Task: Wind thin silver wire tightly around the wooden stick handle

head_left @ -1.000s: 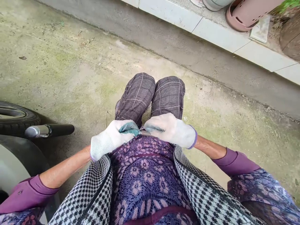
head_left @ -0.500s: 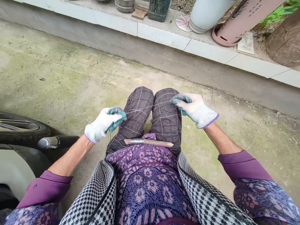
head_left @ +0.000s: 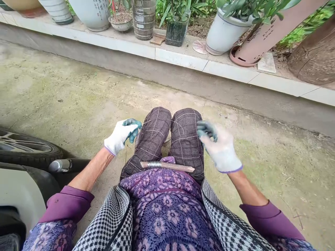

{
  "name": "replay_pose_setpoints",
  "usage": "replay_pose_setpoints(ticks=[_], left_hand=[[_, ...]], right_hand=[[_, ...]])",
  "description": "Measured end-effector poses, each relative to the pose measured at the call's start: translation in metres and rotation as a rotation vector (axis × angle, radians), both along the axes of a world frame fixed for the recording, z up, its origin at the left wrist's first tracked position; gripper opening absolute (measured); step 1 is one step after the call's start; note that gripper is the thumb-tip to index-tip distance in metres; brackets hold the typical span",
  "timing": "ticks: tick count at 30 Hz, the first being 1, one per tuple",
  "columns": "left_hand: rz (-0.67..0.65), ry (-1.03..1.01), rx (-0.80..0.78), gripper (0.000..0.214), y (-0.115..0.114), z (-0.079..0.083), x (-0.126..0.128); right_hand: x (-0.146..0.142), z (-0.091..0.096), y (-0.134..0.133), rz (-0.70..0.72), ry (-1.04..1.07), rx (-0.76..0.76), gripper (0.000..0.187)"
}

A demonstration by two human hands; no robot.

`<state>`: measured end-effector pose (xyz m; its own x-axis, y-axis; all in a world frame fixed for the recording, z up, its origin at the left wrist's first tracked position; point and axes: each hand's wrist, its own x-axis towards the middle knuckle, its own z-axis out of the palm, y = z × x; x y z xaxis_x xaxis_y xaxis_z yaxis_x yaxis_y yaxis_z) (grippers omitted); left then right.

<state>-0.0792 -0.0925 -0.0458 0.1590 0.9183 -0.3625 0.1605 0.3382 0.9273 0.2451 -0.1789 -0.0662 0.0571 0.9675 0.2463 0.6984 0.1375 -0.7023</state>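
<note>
Seen from the person's own head, looking down over their lap, two gloved hands are held apart above the knees. The left hand (head_left: 121, 136) sits just left of the left knee, its teal-coated fingers (head_left: 133, 129) curled in towards the thumb in a narrow pinch. Whether it grips anything is too fine to tell. The right hand (head_left: 220, 148) is raised beside the right knee, blurred by motion, with its fingers also curled and narrow; what it holds, if anything, cannot be told.

A wooden stick (head_left: 178, 167) lies crosswise on the lap, resting against the lace top (head_left: 162, 209). A silver wire coil (head_left: 154, 164) is wound around it near its left end. A faint thin strand (head_left: 178, 124) curves over the plaid trousers (head_left: 157, 139).

The person sits on a mossy concrete floor (head_left: 65, 94). To their left are a tyre (head_left: 23, 155) and a black handle with a metal end (head_left: 68, 166). Ahead, a white-edged ledge (head_left: 180, 58) carries potted plants (head_left: 227, 35) and a ribbed plastic bottle (head_left: 143, 21).
</note>
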Motion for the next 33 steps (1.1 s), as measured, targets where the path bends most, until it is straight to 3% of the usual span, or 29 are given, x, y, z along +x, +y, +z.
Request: replay_pose_setpoints(ticks=[4,7,10,13,17,21,24,28,30,33], left_hand=[[-0.025,0.015,0.035,0.026,0.006,-0.005,0.004],[-0.033,0.026,0.065,0.024,0.009,-0.004,0.005],[-0.028,0.039,0.090,0.019,0.011,0.001,0.009],[-0.026,0.063,0.129,0.013,0.014,0.009,0.014],[-0.022,0.079,0.184,0.005,0.021,0.023,0.025],[0.018,0.092,0.252,0.006,0.037,0.044,0.043],[0.025,0.038,0.316,0.010,0.059,0.061,0.061],[0.073,-0.073,0.262,0.013,0.102,0.075,0.082],[0.132,-0.127,0.178,0.012,0.123,0.073,0.088],[0.177,-0.226,0.011,0.013,0.149,0.057,0.088]], right_hand=[[-0.050,-0.025,-0.041,0.593,-0.370,-0.450,0.034],[-0.071,-0.047,-0.050,0.694,-0.543,-0.561,0.051],[-0.073,-0.057,-0.046,0.684,-0.517,-0.559,0.051],[-0.062,-0.054,-0.041,0.655,-0.364,-0.551,0.044],[-0.034,-0.038,-0.036,0.510,-0.037,-0.593,0.021],[-0.002,-0.015,-0.030,0.316,0.348,-0.677,0.027],[0.010,0.004,-0.022,0.190,0.692,-0.680,0.037],[0.012,0.029,-0.008,0.167,0.949,-0.517,0.040],[0.012,0.039,0.000,0.204,1.038,-0.444,0.040],[0.013,0.047,0.013,0.234,1.156,-0.401,0.039]])
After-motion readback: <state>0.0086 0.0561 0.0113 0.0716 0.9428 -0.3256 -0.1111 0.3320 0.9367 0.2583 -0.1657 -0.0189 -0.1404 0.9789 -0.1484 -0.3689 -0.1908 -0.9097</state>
